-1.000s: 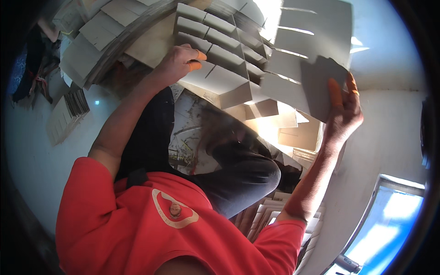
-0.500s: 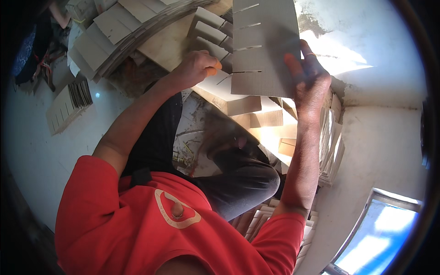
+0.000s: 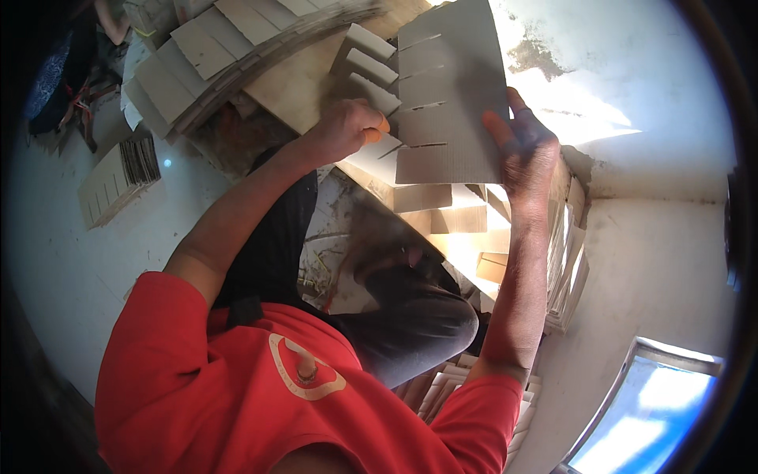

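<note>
My right hand (image 3: 529, 154) grips the right edge of a large slotted cardboard sheet (image 3: 450, 87), thumb on its face. The sheet is tilted, its row of slits along the left side. Several upright cardboard strips (image 3: 371, 67) stand against that slitted edge; whether they sit inside the slits I cannot tell. My left hand (image 3: 351, 130) is closed, fingertips pinched at the nearest strip (image 3: 375, 160) beside the sheet's lower left corner. Orange coverings show on fingers of both hands.
A wooden board (image 3: 276, 79) lies under the work. Long rows of stacked cardboard (image 3: 193, 51) run along the upper left. A bundle of slotted pieces (image 3: 118, 182) rests on the floor at left. More cardboard stacks (image 3: 564, 261) lean by the wall at right. Another person's arm (image 3: 110, 20) shows far left.
The large sheet has come down and tilted slightly, its slitted edge now nearer the strips. My left hand has moved a little right and down, still closed. My right hand keeps its grip.
</note>
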A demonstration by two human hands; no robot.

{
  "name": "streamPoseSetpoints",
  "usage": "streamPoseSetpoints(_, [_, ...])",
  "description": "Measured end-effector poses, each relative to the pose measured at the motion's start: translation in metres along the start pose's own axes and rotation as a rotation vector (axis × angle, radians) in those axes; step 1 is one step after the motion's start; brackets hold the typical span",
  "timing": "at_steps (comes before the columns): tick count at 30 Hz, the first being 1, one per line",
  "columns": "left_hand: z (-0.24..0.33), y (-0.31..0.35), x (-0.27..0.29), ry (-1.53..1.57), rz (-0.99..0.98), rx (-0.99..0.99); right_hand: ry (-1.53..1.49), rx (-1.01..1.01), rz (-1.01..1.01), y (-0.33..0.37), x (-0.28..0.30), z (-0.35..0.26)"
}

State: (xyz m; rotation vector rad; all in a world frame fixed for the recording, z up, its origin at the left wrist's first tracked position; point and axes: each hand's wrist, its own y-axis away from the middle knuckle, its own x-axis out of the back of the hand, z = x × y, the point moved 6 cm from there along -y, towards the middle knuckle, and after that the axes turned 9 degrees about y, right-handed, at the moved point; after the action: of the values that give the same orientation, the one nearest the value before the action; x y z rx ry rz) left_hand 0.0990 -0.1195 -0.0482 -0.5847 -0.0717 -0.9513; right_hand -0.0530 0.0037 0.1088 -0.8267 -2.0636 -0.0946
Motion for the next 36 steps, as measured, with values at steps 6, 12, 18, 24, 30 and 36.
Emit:
streamPoseSetpoints(6, [-0.001,0.000,0.001,0.028,0.015,0.016,0.071,0.132,0.001,0.000,-0.003,-0.007])
streamPoseSetpoints(12, [-0.001,-0.001,0.000,-0.024,-0.006,0.000,-0.436,-0.061,0.007,-0.009,-0.013,0.009])
streamPoseSetpoints(18, [-0.003,-0.002,-0.001,0.015,-0.007,0.040,0.022,0.229,0.002,-0.008,-0.017,-0.013])
streamPoseSetpoints(24, [0.000,-0.003,-0.002,-0.018,-0.023,0.021,0.146,0.207,0.047,0.001,-0.017,-0.013])
streamPoseSetpoints(30, [-0.004,-0.002,-0.001,0.023,-0.010,0.045,-0.741,-0.266,-0.158,-0.006,-0.046,0.000])
streamPoseSetpoints(36, [0.000,-0.006,-0.002,0.015,-0.017,0.026,-0.312,-0.057,-0.364,-0.008,-0.088,0.018])
